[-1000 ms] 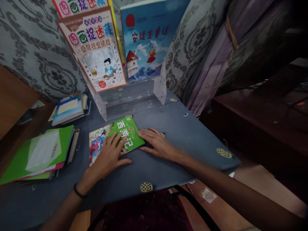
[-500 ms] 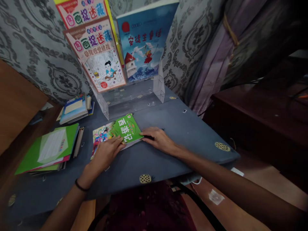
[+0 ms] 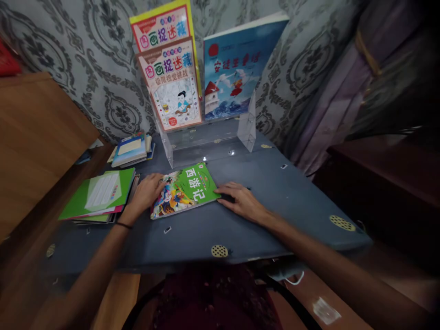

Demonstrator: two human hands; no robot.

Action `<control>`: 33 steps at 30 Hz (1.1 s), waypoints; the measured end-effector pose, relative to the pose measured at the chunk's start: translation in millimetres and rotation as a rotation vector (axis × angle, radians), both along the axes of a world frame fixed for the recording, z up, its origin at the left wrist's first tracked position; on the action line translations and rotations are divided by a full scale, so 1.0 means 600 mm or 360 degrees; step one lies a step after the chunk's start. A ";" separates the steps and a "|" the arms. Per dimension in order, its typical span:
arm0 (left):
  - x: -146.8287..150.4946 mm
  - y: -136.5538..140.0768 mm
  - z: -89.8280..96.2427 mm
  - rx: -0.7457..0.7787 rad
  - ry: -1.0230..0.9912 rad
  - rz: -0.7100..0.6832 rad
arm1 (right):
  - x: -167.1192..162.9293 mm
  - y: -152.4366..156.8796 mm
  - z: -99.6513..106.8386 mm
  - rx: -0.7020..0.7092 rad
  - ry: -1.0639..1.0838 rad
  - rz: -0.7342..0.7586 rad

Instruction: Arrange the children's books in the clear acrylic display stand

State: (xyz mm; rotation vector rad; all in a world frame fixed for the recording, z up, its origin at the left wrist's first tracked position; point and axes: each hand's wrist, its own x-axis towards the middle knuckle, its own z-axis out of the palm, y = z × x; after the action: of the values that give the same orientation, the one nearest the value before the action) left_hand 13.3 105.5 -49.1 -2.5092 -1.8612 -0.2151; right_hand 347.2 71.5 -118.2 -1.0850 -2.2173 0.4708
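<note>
A closed picture book (image 3: pixel 197 185) with a green cover and colourful cartoon figures lies flat on the cloth-covered desk (image 3: pixel 261 183). Large white Chinese characters run across its green part. My left hand (image 3: pixel 148 190) is at the book's left edge, its fingers bent over the border and the thumb near the cover. At the opposite side, my right hand (image 3: pixel 240 200) has its fingertips and thumb closed on the right edge. The undersides of both hands are hidden.
Behind the book, a clear acrylic stand (image 3: pixel 245 133) holds a blue storybook (image 3: pixel 237 68) and two overlapping picture-puzzle books (image 3: pixel 177 98). Left of my left hand is a stack of green-topped books (image 3: pixel 77 197), with a smaller book stack (image 3: pixel 129 151) behind it.
My left hand has slid left off the middle of the cover to the book's left edge, uncovering the cartoon figures. My right hand stays at the right edge. The view has shifted left.
</note>
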 end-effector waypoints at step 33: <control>0.043 -0.310 -0.089 0.0506 0.0277 -0.0461 | -0.062 -0.214 0.011 0.0344 -0.0475 0.0633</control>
State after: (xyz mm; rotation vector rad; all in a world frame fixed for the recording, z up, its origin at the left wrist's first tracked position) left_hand 39.2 -80.2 -102.3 -2.4692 -1.2832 -0.2613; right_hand 309.7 -56.9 -111.6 -0.6320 -2.6907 0.2316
